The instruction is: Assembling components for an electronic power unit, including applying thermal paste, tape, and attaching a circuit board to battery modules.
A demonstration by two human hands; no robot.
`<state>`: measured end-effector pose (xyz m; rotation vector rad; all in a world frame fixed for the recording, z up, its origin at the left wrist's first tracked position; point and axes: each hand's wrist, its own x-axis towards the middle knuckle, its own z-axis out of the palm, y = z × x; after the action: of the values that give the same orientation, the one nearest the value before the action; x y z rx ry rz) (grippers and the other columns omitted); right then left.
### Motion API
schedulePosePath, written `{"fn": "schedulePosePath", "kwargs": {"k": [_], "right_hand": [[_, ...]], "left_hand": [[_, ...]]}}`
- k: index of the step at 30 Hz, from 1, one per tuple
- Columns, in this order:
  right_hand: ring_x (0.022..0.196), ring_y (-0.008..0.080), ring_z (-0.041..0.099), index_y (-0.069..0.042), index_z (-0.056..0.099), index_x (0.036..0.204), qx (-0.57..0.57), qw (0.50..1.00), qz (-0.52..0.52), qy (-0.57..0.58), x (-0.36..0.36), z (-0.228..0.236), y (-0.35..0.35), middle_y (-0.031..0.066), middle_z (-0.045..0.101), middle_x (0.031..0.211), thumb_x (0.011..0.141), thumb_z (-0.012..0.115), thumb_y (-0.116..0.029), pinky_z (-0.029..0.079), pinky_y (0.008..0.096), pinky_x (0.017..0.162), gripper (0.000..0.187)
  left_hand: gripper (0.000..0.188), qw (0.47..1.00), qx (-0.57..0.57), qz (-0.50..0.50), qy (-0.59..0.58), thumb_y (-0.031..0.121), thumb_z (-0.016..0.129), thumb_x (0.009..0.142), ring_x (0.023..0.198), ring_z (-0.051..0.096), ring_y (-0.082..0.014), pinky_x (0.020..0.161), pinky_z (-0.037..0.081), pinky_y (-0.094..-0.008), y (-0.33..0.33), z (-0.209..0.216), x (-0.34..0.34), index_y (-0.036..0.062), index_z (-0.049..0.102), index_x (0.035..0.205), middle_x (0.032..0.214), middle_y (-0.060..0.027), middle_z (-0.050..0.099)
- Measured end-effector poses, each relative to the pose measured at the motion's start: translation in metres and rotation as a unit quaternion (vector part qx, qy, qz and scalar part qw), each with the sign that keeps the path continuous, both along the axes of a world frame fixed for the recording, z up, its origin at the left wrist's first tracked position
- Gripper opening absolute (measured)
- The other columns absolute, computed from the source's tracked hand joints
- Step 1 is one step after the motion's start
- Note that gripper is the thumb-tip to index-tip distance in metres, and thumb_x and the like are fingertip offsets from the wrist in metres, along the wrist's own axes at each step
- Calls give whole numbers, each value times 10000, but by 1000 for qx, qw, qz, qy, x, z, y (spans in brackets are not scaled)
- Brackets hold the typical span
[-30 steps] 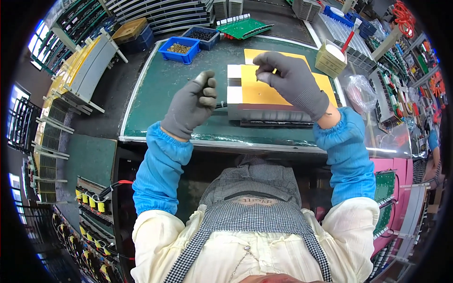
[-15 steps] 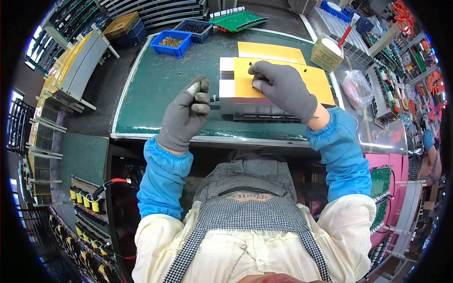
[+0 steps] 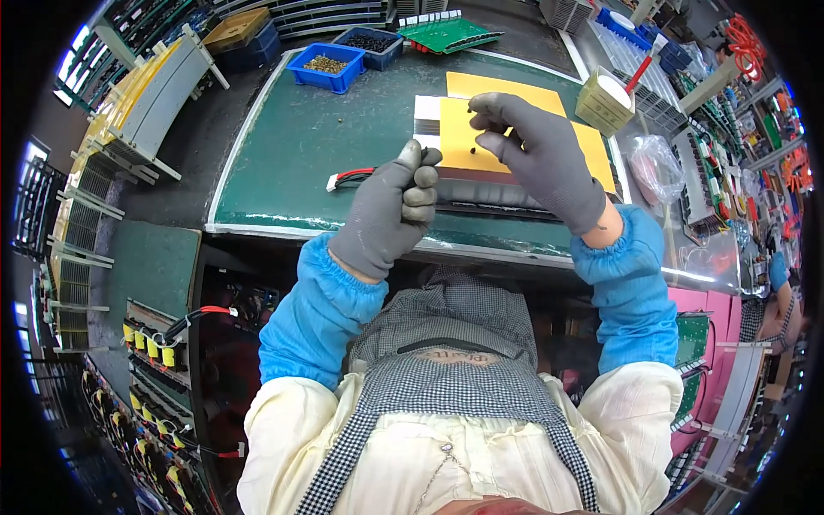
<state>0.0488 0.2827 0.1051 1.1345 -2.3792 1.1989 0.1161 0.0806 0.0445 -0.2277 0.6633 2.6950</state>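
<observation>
My left hand [image 3: 388,210], in a grey glove, is beside the left end of a block with a yellow sheet [image 3: 455,129] on top. Its fingers are curled and the thumb presses on the index finger; whatever is pinched there is too small to make out. My right hand [image 3: 549,159], gloved too, hovers over the yellow sheet with thumb and index finger apart. A small black screw [image 3: 472,151] stands on the sheet just below that thumb. By my left wrist, a red and black cable [image 3: 354,174] with a white connector lies on the green table.
Behind the block lies another yellow piece [image 3: 498,88]. At the back stand a blue bin [image 3: 328,67] of brass-coloured parts, a bin [image 3: 371,47] of dark parts and a green circuit board [image 3: 448,36]. To the right are a box [image 3: 603,101] and a clear plastic bag [image 3: 657,160].
My left hand has moved right, close to the yellow sheet, uncovering the cable. My right thumb and index finger have lifted off the black screw and spread apart.
</observation>
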Motion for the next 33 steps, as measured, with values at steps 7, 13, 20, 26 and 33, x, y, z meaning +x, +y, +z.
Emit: {"fn": "schedulePosePath", "kwargs": {"k": [7, 13, 20, 26, 33], "right_hand": [[853, 217, 710, -83, 597, 1246, -17, 999, 22, 25, 25, -4, -5, 82, 703, 945, 879, 681, -40, 572, 306, 719, 379], [901, 202, 704, -42, 590, 1247, -51, 998, 1, 35, 30, -11, 3, 91, 699, 998, 884, 678, -20, 571, 298, 737, 374], [810, 273, 682, -55, 631, 1202, 9, 983, -5, 182, 27, -15, 25, 118, 675, 938, 846, 716, -72, 565, 351, 704, 366], [788, 172, 692, -41, 662, 1129, -45, 993, -101, -32, 5, 5, 89, 103, 712, 905, 871, 706, -85, 551, 295, 695, 265], [872, 240, 691, -35, 659, 1107, 89, 976, -198, -23, -6, -17, 131, 125, 699, 937, 872, 696, -111, 547, 340, 777, 249]], "left_hand": [[308, 994, -109, 24, -5, 349, 544, 1035, 546, 361, -6, 444, 286, -145, 23, 15, -1, 50, 561, 1108, 751, 44, 512], [288, 992, -126, 27, -9, 343, 545, 1035, 531, 371, -15, 452, 299, -156, 36, 21, -2, 61, 581, 1080, 741, 41, 526], [317, 986, -146, -63, 60, 335, 495, 1051, 513, 325, -19, 455, 280, -157, 51, 13, 0, 37, 598, 1085, 660, 70, 451], [450, 975, -148, -165, 11, 364, 466, 1051, 587, 363, -33, 490, 291, -153, 61, 6, -1, -20, 567, 1263, 759, 33, 474], [429, 966, -58, -240, -71, 124, 391, 1013, 706, 382, -49, 506, 374, -121, 80, -14, -1, -86, 432, 1385, 1061, -86, 512]]}}
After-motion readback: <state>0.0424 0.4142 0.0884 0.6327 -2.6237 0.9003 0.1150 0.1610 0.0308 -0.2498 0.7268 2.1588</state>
